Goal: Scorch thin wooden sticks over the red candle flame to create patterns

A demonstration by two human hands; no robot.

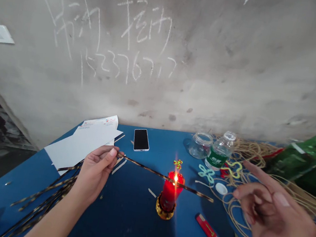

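My left hand [97,172] pinches one end of a thin, dark, scorch-mottled stick [148,167]. The stick slants across to the right, and its middle passes at the flame of a lit red candle [168,197] on a gold base. Whether it touches the flame or the candle's rim, I cannot tell. At the right, my right hand [281,216] hovers over coils of tan cord [233,206], index finger stretched out and nothing in it. Several similar dark sticks [48,201] lie in a bundle beneath my left forearm.
A phone [141,139], white paper sheets [81,145], a glass jar [200,145] and a plastic bottle [220,150] stand or lie on the blue table [124,215]. Green glass bottles [300,160] fill the right side. A red-handled cutter-like tool [206,228] lies in front. Behind is a chalk-marked wall [193,92].
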